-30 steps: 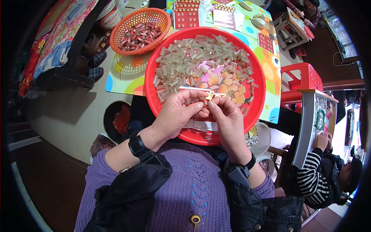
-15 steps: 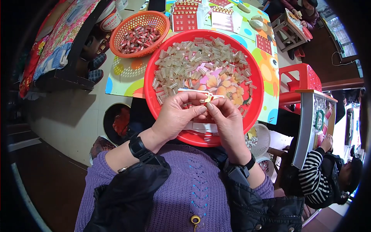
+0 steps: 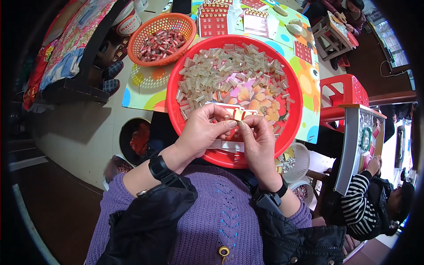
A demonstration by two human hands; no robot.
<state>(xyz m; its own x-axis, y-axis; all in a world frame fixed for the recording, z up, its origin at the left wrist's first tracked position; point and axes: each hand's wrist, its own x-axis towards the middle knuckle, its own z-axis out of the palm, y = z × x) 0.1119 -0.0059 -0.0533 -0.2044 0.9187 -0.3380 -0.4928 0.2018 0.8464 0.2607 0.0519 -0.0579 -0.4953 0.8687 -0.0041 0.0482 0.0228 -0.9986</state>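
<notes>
- Orange basket (image 3: 162,34): far left on the table (image 3: 141,88), holding red wrapped pieces.
- Left hand (image 3: 204,131): over the red basin's near rim, fingers pinched on a red-and-white card strip (image 3: 229,110).
- Card strip: long axis left to right, roughly level, just above the basin.
- Red basin (image 3: 176,79): filled with pale short tubes (image 3: 221,75).
- Right hand (image 3: 258,143): touching the left, fingers clamped on the strip's right end.
- Red stool (image 3: 346,90): right, well apart.

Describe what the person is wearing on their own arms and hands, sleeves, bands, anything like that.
Both hands, the left hand and the right hand, are bare, with no gloves. Each wrist carries a black band with a chunky black device: left band, right band. Purple knitted sleeves cover the forearms, with black padded oversleeves over them nearer the body.
</notes>
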